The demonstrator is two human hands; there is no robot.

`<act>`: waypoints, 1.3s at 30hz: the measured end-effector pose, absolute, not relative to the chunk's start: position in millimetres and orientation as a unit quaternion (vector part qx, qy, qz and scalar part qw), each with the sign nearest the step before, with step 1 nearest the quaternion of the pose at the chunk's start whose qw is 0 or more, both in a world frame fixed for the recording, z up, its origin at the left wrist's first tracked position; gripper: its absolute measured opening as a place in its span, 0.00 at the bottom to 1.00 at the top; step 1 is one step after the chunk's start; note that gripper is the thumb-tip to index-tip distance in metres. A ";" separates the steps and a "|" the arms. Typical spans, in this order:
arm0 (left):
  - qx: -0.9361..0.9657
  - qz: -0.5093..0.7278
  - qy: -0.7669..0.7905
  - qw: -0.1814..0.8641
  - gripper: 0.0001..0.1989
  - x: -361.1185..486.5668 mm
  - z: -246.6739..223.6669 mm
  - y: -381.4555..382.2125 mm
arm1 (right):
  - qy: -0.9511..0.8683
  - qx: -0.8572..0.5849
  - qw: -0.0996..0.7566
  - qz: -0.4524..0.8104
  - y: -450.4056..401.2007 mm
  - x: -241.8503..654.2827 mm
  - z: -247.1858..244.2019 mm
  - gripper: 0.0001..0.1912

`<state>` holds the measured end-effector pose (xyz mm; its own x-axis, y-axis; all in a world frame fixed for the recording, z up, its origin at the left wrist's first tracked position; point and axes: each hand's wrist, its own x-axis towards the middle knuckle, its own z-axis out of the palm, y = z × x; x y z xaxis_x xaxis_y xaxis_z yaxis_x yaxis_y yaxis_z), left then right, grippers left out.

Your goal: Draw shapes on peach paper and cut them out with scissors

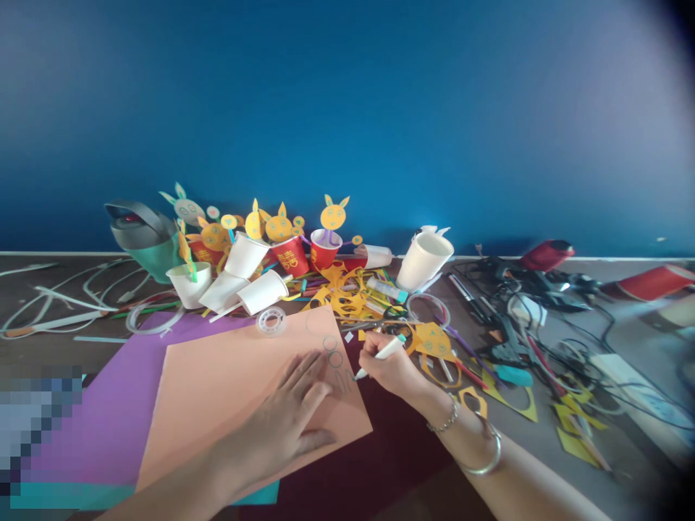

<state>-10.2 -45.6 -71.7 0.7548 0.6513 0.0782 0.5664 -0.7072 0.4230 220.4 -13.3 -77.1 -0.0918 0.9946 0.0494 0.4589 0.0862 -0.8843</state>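
Note:
A peach sheet of paper (217,391) lies tilted on the table, over purple paper (124,376) and teal paper (260,494). My left hand (296,401) rests flat on the peach sheet, fingers stretched out. In my right hand (383,362) a white marker with a green end (392,347) is gripped, its tip at the sheet's right edge. Green outlines (335,359) of circles and narrow pointed ovals run along that edge. Just above the sheet's top edge sits a clear tape roll (271,320).
Paper cups (247,255) with yellow rabbit-faced cutouts (333,215) stand along the blue wall. A white cup stack (425,260) is right of them. Yellow paper scraps (344,289), a glue stick (386,289) and tangled cables (543,340) clutter the back and right. A green-grey container (144,239) leans at left.

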 end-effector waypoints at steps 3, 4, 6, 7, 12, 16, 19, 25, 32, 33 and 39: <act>0.916 0.111 0.333 0.193 0.20 -10.0 -70.4 -45.9 | -0.642 -0.563 0.360 0.375 -13.6 220.1 -76.4 0.10; 0.916 0.116 0.333 0.193 0.20 -10.2 -70.6 -46.0 | -0.642 -0.563 0.360 0.376 -13.6 220.1 -76.5 0.11; 0.916 0.122 0.330 0.192 0.20 -10.6 -71.7 -46.2 | -0.644 -0.562 0.358 0.376 -13.5 220.4 -77.4 0.11; 0.917 0.123 0.329 0.191 0.21 -10.8 -72.4 -46.2 | -0.646 -0.560 0.358 0.375 -13.5 220.6 -78.0 0.11; 0.916 0.121 0.330 0.191 0.21 -11.3 -74.2 -46.1 | -0.652 -0.549 0.358 0.381 -14.3 221.3 -79.3 0.12; 0.917 0.132 0.326 0.188 0.21 -11.5 -74.3 -45.7 | -0.635 -0.546 0.341 0.427 -15.8 221.9 -77.4 0.12; 0.917 0.127 0.327 0.192 0.21 -11.1 -74.6 -45.7 | -0.587 -0.527 0.358 0.499 -15.9 222.9 -76.5 0.13; 0.916 0.123 0.328 0.195 0.21 -10.8 -74.7 -46.8 | -0.538 -0.513 0.413 0.526 -17.2 222.9 -69.3 0.18; 0.917 0.128 0.327 0.187 0.21 -10.3 -74.1 -46.2 | -0.568 -0.515 0.423 0.483 -19.5 220.7 -67.0 0.16; 0.919 0.122 0.328 0.182 0.21 -10.0 -74.0 -46.2 | -0.578 -0.512 0.419 0.478 -19.1 220.6 -67.7 0.15; 0.919 0.103 0.335 0.178 0.22 -9.5 -71.5 -46.9 | -0.634 -0.495 0.373 0.462 -16.6 219.7 -69.9 0.12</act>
<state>-9.5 -46.9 -71.5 0.7538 0.6534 0.0700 0.5798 -0.7114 0.3971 219.7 -16.6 -69.9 -0.2316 0.9727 0.0157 0.2836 0.0829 -0.9553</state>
